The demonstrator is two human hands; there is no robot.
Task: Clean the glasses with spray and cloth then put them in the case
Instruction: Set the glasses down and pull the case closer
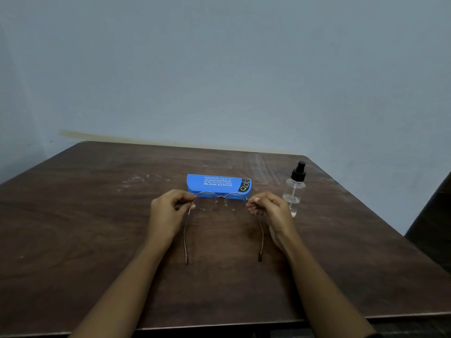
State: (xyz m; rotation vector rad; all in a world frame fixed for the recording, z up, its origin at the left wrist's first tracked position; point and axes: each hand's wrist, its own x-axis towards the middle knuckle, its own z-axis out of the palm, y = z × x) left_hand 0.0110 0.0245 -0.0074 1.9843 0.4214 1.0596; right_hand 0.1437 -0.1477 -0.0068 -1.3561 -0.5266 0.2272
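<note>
Thin metal-framed glasses (220, 202) with round lenses are held over the middle of the table, temples unfolded and pointing toward me. My left hand (168, 211) pinches the frame's left corner at the hinge. My right hand (271, 211) pinches the right corner. Just behind the lenses lies a closed blue glasses case (217, 182) with white print on its lid. A clear spray bottle (294, 189) with a black pump top stands to the right of the case, close to my right hand. No cloth is in view.
The dark brown wooden table (97, 215) stands against a pale blue wall (219, 69). Its front edge runs just below my forearms. A dark object (434, 220) stands beyond the table's right edge.
</note>
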